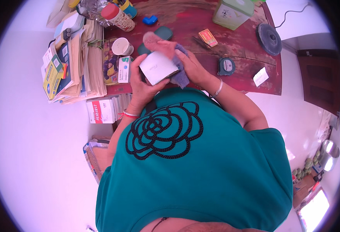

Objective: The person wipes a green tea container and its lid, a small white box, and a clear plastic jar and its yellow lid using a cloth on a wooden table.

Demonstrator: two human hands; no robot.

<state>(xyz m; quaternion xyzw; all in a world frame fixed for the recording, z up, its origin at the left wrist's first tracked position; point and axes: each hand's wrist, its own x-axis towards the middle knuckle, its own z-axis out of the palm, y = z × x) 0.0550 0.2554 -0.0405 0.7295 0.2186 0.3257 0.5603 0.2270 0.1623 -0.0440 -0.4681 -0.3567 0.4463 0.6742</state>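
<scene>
In the head view, my left hand (144,84) grips a small white box-like object (158,67) from its left side and lower edge. It bears faint handwriting, and its underside is hidden. A pink and purple cloth (181,76) lies against its right side and upper edge, held in my right hand (191,66). Part of the cloth is blurred. Behind the cloth, a dark green object (163,32) rests on the red wooden table (181,17).
Paper stacks (96,69), a paper cup (122,46) and a small carton (124,69) stand at left. A matchbox (208,38), tape measure (226,66), paper scrap (260,76), round dark lid (269,39) and green tin (232,14) are at right.
</scene>
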